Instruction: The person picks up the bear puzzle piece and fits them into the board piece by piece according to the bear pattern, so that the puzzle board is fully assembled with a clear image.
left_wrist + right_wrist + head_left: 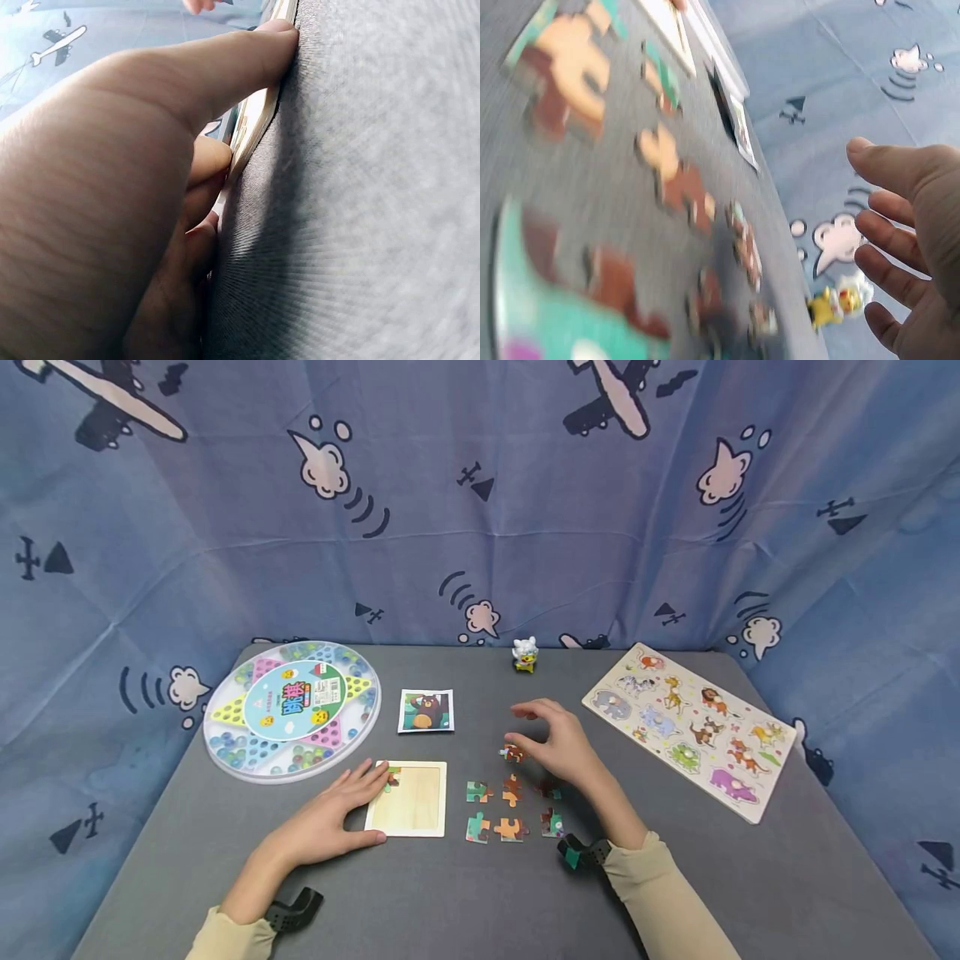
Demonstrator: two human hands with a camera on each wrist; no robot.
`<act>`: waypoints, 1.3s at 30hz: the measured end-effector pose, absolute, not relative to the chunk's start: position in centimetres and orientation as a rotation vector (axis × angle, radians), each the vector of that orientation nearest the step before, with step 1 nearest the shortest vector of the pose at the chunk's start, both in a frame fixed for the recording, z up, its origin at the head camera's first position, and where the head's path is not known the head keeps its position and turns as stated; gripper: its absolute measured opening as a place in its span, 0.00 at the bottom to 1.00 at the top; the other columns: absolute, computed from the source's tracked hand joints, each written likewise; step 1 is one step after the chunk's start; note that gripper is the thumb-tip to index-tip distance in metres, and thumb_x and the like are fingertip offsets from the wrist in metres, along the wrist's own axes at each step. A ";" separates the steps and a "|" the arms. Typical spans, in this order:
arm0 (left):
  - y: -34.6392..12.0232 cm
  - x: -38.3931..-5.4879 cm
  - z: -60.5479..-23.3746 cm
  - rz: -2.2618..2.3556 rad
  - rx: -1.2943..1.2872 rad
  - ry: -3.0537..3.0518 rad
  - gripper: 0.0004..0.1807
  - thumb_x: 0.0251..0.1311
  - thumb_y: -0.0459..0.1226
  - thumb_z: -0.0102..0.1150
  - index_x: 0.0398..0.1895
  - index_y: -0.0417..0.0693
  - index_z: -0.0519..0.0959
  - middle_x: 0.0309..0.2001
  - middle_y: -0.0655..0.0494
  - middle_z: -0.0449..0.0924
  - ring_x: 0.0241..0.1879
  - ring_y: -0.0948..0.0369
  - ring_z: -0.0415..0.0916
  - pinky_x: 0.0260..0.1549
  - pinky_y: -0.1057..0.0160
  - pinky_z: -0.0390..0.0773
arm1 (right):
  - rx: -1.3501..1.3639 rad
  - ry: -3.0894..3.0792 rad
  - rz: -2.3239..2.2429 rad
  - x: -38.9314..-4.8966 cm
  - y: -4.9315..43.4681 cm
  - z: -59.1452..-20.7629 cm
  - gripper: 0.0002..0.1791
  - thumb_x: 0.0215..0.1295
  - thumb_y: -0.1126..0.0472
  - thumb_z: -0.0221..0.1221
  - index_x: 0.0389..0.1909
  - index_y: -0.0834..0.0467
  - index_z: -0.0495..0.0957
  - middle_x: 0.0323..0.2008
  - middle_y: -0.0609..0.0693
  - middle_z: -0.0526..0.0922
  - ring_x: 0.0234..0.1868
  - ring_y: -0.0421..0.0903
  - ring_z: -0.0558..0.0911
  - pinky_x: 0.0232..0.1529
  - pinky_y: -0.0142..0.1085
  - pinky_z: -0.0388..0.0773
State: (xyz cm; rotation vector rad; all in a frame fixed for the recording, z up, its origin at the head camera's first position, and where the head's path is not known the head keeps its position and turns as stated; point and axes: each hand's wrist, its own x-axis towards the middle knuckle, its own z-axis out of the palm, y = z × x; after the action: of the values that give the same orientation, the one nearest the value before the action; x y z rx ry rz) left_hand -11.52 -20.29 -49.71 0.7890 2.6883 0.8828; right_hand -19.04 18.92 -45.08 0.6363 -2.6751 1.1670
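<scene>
Spread the left hand [333, 810] over the left side of a shallow wooden tray [414, 810] on a grey table [450, 910], with fingers nearly straight toward its far-left corner and the thumb at its near-left corner. Showed one puzzle piece [393, 777] in that far-left corner, partly under the fingertips. Held the right hand [564, 747] above the table, right of the tray, with thumb and fingers apart and nothing between them, near a loose far piece [513, 755]. Showed more loose pieces [511, 831] in rows nearer, between tray and right forearm. Showed a bear picture card [426, 712] beyond the tray, a likely guide. Seemed early in filling the tray, probably at the choosing of another piece. Called, by judgement, for lowering the right hand, pinching one piece by its edges and turning it to fit, with the left hand bracing the tray.
</scene>
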 end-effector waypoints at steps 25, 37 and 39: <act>-20.3 -11.2 -49.6 0.942 0.762 2.652 0.50 0.66 0.56 0.70 0.84 0.47 0.60 0.85 0.52 0.52 0.85 0.44 0.42 0.81 0.42 0.44 | 0.677 -2.716 1.092 -19.5 22.8 -50.1 0.20 0.62 0.55 0.77 0.53 0.56 0.89 0.52 0.53 0.88 0.58 0.57 0.81 0.62 0.58 0.74; -20.2 -11.7 -49.4 0.921 0.774 2.651 0.51 0.65 0.54 0.72 0.85 0.47 0.59 0.85 0.52 0.52 0.85 0.44 0.42 0.81 0.40 0.44 | 0.729 -2.739 1.055 -19.5 22.7 -50.0 0.20 0.60 0.55 0.78 0.53 0.54 0.90 0.52 0.54 0.85 0.57 0.57 0.77 0.55 0.55 0.64; -20.2 -11.7 -49.4 0.918 0.778 2.648 0.51 0.65 0.55 0.71 0.85 0.48 0.59 0.85 0.52 0.52 0.85 0.45 0.42 0.81 0.41 0.44 | 0.736 -2.734 1.056 -19.4 22.8 -50.1 0.20 0.59 0.55 0.78 0.52 0.54 0.90 0.51 0.54 0.85 0.57 0.57 0.77 0.55 0.54 0.64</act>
State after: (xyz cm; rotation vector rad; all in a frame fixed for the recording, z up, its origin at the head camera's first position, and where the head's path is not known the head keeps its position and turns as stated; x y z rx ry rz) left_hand -11.69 -20.19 -49.43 0.7784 2.6478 0.9179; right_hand -19.39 22.75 -50.06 0.7361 -2.7344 1.0562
